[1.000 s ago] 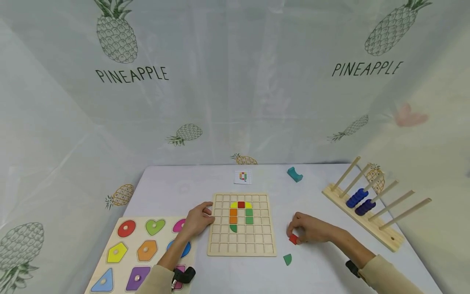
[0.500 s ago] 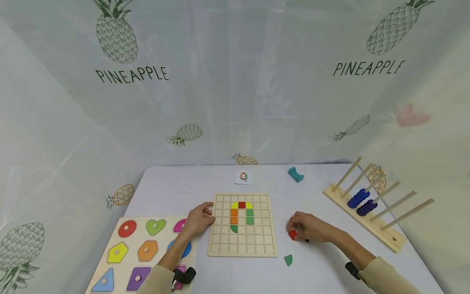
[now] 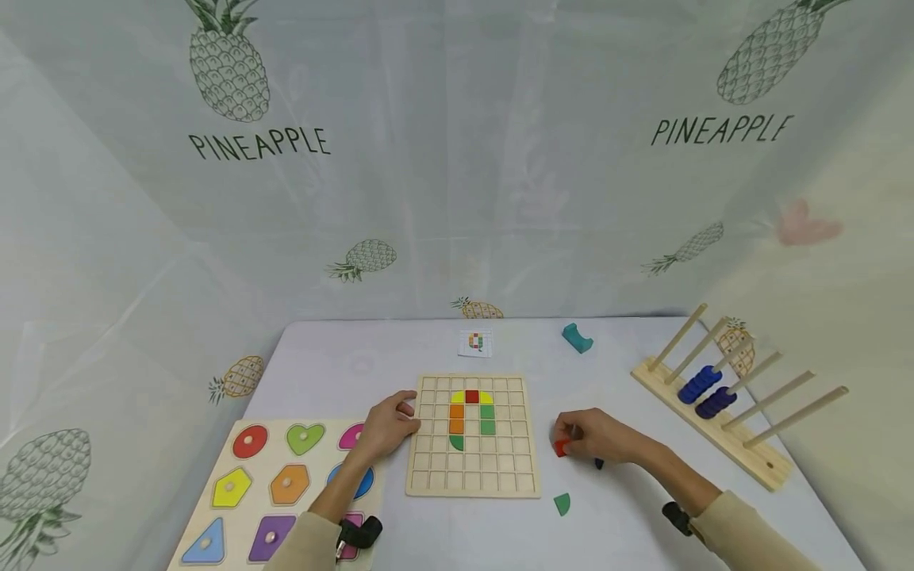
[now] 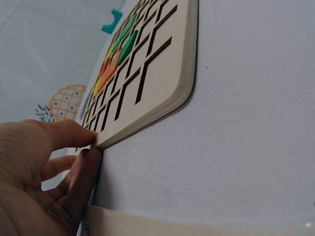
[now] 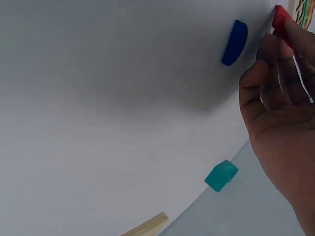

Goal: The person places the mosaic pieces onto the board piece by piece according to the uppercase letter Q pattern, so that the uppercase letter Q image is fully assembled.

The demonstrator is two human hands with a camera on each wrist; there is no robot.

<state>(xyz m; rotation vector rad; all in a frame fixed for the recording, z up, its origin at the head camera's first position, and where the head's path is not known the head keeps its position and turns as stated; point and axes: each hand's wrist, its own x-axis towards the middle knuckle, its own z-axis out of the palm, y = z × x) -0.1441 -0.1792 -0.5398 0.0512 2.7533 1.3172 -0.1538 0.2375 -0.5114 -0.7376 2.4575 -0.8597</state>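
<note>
My right hand point(image 3: 596, 435) pinches a small red block point(image 3: 560, 448) between thumb and fingers, to the right of the wooden grid board point(image 3: 437, 478). In the right wrist view the red block point(image 5: 279, 18) shows at the fingertips, and a dark blue curved piece point(image 5: 235, 43) lies on the table nearby. My left hand point(image 3: 389, 426) touches the board's left edge, thumb and index finger spread along it. The left wrist view has the fingertips right at the board's rim point(image 4: 147, 118). Yellow, red, orange and green pieces point(image 3: 487, 419) form an arch in the grid. A green quarter-circle piece point(image 3: 562, 503) lies at the board's lower right.
A pattern card point(image 3: 474, 342) lies behind the board, and a teal arched block point(image 3: 577, 338) at the back right. On the right stands a wooden peg rack point(image 3: 714, 424) with blue beads. A shape puzzle board point(image 3: 253, 496) lies at the left, partly under my left forearm.
My right hand has moved slightly away from me and left with the red block, and the dark blue piece has come into view beneath it. The left hand stays at the board's edge.
</note>
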